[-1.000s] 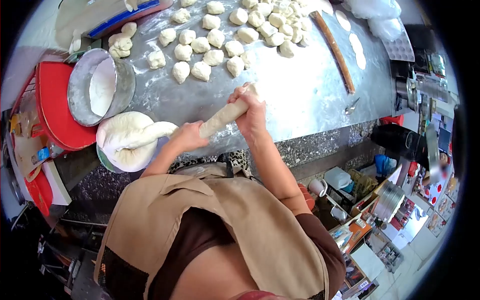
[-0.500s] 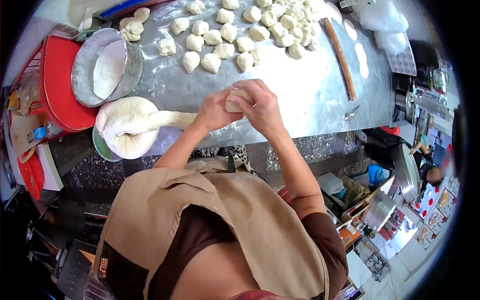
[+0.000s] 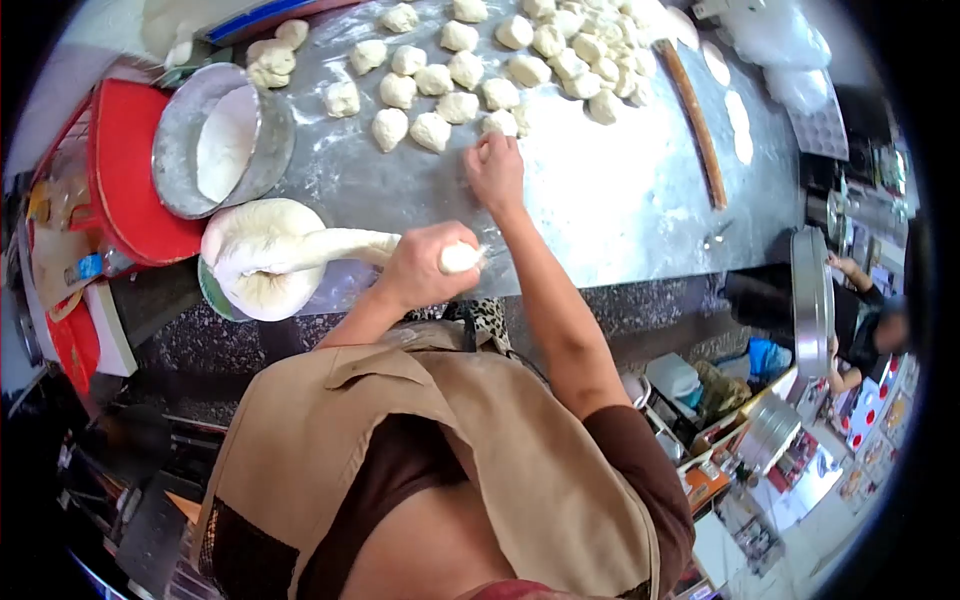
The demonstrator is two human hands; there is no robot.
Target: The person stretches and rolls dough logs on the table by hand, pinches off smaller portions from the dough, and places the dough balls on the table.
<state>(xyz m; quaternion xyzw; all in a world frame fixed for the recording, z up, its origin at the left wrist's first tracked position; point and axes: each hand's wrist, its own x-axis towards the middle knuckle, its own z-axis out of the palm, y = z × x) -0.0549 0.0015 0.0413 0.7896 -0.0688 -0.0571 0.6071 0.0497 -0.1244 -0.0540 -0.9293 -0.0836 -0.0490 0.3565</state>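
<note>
My left hand [image 3: 425,268] is wrapped round a thick rope of dough [image 3: 345,243], and its rounded end pokes out past my thumb. The rope runs back to a big dough mass [image 3: 262,290] in a green-rimmed bowl [image 3: 213,293] at the left. Further forward on the metal table, my right hand [image 3: 495,172] is closed, with a pale dough piece [image 3: 484,152] partly showing between its fingers. Just beyond its knuckles lies a dough ball [image 3: 500,122]. Several more lumps, such as one dough lump [image 3: 431,132], are spread over the far side.
A metal pot [image 3: 270,150] of flour stands at the left beside a red stool [image 3: 125,170]. A wooden rolling pin [image 3: 695,130] lies at the right, near flat dough rounds [image 3: 738,125]. Beyond the table, another person [image 3: 862,320] holds a large round metal pan [image 3: 812,300].
My hands have parted: the right went forward to the dough lumps with a piece, the left came down gripping the rope's end. The other person's pan has turned more edge-on.
</note>
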